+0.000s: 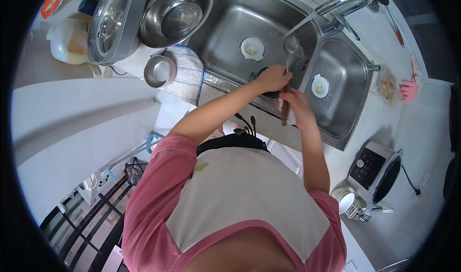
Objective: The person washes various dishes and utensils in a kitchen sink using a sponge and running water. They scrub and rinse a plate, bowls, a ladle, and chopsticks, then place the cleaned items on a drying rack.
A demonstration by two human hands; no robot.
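A metal cooking spoon or ladle [287, 58] with a brown handle slants over the large sink basin [223, 27]. Water from the chrome faucet [342, 2] runs onto its rounded head. My left hand [275, 78] is closed around the shaft, where metal meets handle. Lower down, my right hand [299, 108] grips the brown handle, with a white cloth or sponge [291, 118] pressed against it. Beneath my hands a dark round vessel [271, 96] is partly hidden at the basin's front edge. A white strainer [252, 49] covers the drain.
A steel colander [176, 16] and a lidded grey cooker [115, 27] stand left of the sink. Closer in, a metal bowl [158, 71] rests on a checked cloth [185, 70]. To the right are the smaller basin [340, 103], pink gloves [409, 90] and a countertop appliance [374, 171].
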